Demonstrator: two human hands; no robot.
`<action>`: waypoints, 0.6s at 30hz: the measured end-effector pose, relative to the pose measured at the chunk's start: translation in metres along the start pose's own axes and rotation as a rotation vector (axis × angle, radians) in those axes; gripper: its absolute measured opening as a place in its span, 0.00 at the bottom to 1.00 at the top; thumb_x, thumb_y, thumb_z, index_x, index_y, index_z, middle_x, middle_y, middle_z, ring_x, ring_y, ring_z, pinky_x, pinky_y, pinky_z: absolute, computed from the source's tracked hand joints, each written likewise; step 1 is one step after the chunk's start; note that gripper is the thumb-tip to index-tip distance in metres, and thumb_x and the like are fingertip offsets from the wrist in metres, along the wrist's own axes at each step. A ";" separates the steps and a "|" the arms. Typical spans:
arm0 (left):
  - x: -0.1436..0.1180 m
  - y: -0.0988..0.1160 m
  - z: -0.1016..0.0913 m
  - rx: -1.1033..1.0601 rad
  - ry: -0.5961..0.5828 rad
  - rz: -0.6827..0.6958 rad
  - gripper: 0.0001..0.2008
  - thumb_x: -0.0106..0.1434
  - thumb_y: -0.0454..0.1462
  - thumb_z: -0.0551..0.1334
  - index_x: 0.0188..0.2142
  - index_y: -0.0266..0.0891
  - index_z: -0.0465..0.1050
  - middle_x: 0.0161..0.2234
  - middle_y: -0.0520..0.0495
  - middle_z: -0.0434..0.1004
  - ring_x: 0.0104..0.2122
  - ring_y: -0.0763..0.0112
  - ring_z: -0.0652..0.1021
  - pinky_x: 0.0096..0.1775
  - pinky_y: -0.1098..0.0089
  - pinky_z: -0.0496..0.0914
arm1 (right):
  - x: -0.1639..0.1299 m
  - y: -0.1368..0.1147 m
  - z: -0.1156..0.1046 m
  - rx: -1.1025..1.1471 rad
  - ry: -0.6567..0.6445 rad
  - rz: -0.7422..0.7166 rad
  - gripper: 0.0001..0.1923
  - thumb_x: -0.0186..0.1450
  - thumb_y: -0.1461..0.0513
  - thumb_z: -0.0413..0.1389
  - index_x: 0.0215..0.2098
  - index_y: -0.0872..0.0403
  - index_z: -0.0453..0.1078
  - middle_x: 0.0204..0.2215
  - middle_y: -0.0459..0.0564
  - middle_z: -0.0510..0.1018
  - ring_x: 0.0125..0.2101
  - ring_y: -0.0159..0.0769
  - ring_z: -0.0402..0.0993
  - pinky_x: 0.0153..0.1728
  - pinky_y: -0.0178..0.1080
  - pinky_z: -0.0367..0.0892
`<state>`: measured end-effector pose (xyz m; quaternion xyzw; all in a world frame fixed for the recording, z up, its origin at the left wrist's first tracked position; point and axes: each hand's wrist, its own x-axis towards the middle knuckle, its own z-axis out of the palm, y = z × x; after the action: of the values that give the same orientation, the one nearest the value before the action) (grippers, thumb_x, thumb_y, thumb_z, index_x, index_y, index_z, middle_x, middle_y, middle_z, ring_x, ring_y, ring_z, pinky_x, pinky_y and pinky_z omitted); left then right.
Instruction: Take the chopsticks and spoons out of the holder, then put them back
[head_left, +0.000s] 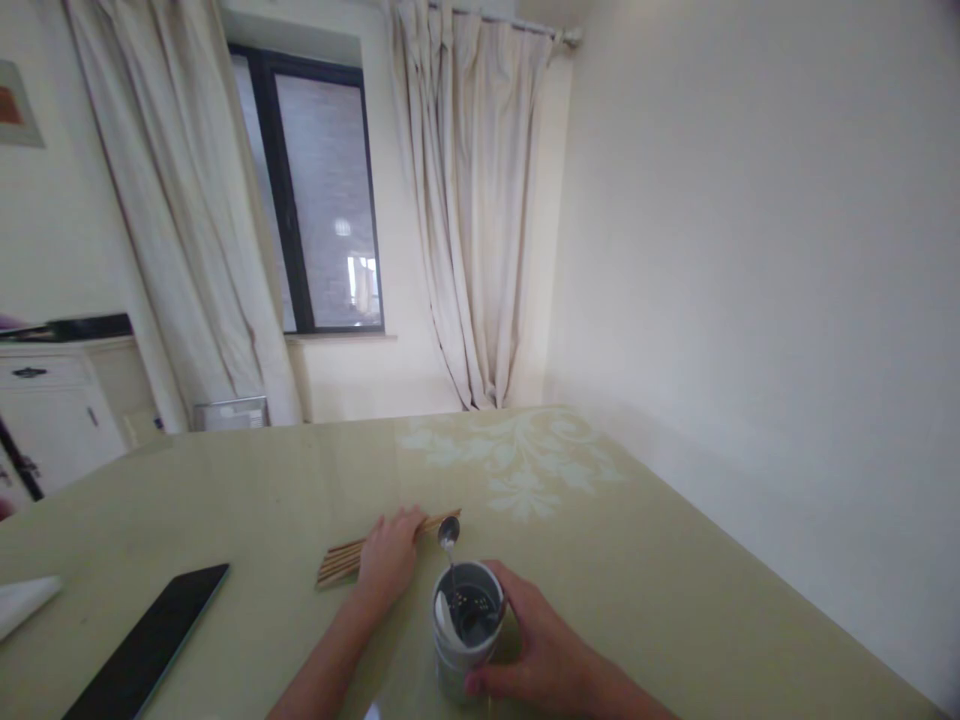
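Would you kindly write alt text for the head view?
The right hand grips a perforated metal holder with a spoon standing in it, while the left hand rests on wooden chopsticks on a green table. A dark tablet lies left.
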<state>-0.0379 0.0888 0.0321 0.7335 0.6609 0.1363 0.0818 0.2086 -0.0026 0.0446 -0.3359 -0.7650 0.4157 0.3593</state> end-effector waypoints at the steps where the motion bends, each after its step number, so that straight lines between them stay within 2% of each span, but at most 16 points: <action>1: 0.000 0.000 0.003 0.020 0.001 -0.005 0.26 0.69 0.25 0.49 0.59 0.42 0.76 0.65 0.42 0.76 0.66 0.56 0.73 0.69 0.50 0.58 | 0.000 0.000 0.000 -0.004 0.002 0.004 0.41 0.51 0.50 0.77 0.59 0.48 0.72 0.53 0.53 0.80 0.51 0.53 0.75 0.53 0.51 0.69; 4: 0.002 -0.002 0.008 0.059 0.004 -0.006 0.26 0.71 0.26 0.48 0.60 0.42 0.75 0.67 0.44 0.73 0.68 0.56 0.71 0.70 0.50 0.57 | 0.000 0.003 0.001 0.009 0.001 -0.005 0.42 0.51 0.50 0.77 0.60 0.48 0.71 0.53 0.54 0.79 0.51 0.53 0.75 0.53 0.51 0.69; 11: 0.003 -0.004 0.009 0.088 0.011 0.005 0.26 0.72 0.28 0.48 0.60 0.45 0.75 0.63 0.44 0.77 0.63 0.58 0.77 0.69 0.50 0.59 | 0.000 0.002 0.000 0.001 -0.009 -0.018 0.42 0.52 0.48 0.76 0.60 0.48 0.70 0.54 0.53 0.79 0.51 0.52 0.75 0.55 0.50 0.68; 18: 0.000 -0.001 0.005 0.082 -0.008 0.014 0.29 0.69 0.25 0.48 0.61 0.45 0.75 0.65 0.44 0.75 0.66 0.57 0.73 0.70 0.49 0.58 | 0.000 0.002 0.000 -0.005 -0.002 -0.024 0.41 0.52 0.48 0.76 0.59 0.48 0.71 0.52 0.53 0.80 0.50 0.52 0.75 0.54 0.51 0.69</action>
<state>-0.0375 0.0891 0.0272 0.7412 0.6606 0.1066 0.0533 0.2086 -0.0021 0.0429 -0.3271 -0.7704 0.4099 0.3626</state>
